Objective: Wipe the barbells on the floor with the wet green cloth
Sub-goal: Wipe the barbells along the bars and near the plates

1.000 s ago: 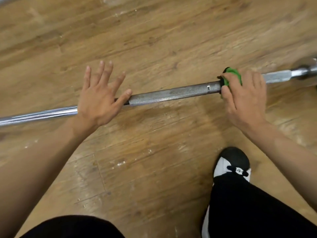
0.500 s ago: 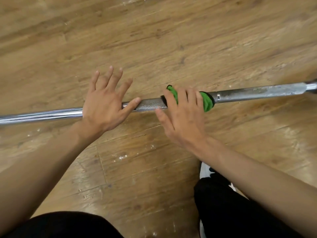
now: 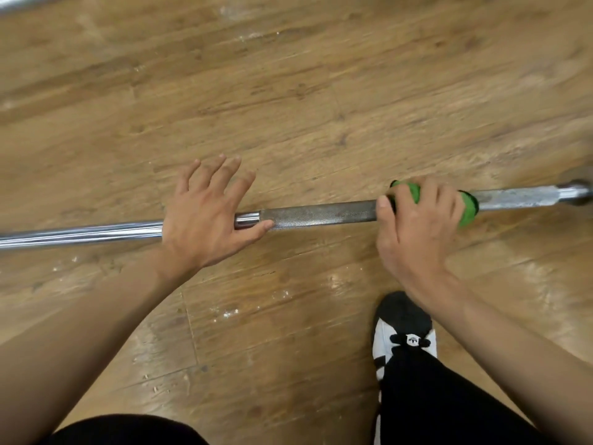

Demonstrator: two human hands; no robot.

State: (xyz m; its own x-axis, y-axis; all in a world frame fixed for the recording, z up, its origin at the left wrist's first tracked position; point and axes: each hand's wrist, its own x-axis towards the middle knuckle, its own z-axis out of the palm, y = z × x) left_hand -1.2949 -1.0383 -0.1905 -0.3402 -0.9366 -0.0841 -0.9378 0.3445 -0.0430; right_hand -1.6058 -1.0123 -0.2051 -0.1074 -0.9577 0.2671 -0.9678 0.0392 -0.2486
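Note:
A long steel barbell bar (image 3: 321, 215) lies across the wooden floor from left to right, with a knurled grey stretch in the middle. My right hand (image 3: 417, 226) grips the green cloth (image 3: 467, 208), which is wrapped round the bar right of centre; most of the cloth is hidden under my fingers. My left hand (image 3: 205, 216) presses flat on the bar with straight, spread fingers, its thumb lying along the knurled part.
A second shiny bar (image 3: 22, 1) shows at the top left corner. My black-and-white shoe (image 3: 402, 329) and black trouser leg stand just below my right hand. The wooden floor (image 3: 288, 91) carries small white specks near the bar.
My right hand has slid the green cloth to the right along the bar, away from my left hand. The left hand stays pressed on the bar.

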